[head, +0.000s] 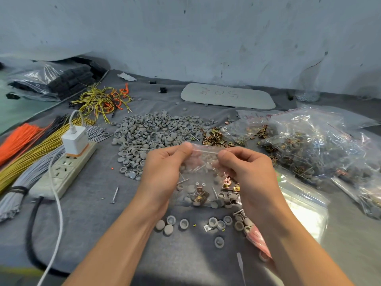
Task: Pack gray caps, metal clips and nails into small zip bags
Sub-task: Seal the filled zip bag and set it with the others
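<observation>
A small clear zip bag [206, 178] hangs above the grey cloth, holding gray caps, brass-coloured metal clips and nails at its bottom. My left hand [165, 170] pinches the bag's top left corner, and my right hand [249, 170] pinches the top right corner along the zip strip. Behind the bag lies a large heap of gray caps [152, 133]. A pile of metal clips [214, 136] sits to the right of that heap. Several loose caps [171, 223] lie under my wrists. A single nail [114, 195] rests left of my left forearm.
Filled zip bags [309, 153] are piled at the right. A power strip [64, 172] with a white charger [75, 139] lies at the left, beside bundles of orange, yellow and grey wires [24, 153]. A white tray [227, 96] lies near the wall. Pink-edged empty bags [257, 240] lie under my right forearm.
</observation>
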The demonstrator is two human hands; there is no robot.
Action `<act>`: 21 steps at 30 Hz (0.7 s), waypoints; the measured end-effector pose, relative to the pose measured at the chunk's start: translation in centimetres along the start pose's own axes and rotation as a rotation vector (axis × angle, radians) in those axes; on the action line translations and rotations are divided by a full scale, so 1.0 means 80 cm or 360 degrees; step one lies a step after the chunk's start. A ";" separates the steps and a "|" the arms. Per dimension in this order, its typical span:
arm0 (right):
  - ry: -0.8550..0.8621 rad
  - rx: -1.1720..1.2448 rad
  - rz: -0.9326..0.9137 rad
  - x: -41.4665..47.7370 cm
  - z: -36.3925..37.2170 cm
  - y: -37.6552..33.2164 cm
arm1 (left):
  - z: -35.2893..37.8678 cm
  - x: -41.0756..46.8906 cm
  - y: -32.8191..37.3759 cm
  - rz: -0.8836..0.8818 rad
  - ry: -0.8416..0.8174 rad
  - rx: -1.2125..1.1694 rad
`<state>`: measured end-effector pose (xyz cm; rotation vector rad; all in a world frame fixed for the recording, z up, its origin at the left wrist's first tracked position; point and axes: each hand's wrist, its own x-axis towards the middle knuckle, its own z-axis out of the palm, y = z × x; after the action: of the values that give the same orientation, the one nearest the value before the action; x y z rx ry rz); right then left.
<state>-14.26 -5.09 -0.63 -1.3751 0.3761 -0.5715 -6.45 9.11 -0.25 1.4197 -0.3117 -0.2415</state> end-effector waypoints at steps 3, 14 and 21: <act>-0.0017 -0.0031 0.0007 0.001 -0.001 -0.001 | -0.004 0.001 -0.002 0.0058 0.0074 0.0069; -0.0028 0.0040 0.0062 0.000 -0.005 -0.005 | -0.006 0.006 -0.005 0.0125 0.0208 -0.0001; -0.0043 0.0005 0.0086 0.003 -0.001 -0.004 | -0.004 0.009 -0.009 0.0090 0.0246 -0.0086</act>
<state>-14.17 -5.34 -0.33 -1.3642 0.3888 -0.5086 -5.66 9.03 -0.98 1.3655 -0.2161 -0.0925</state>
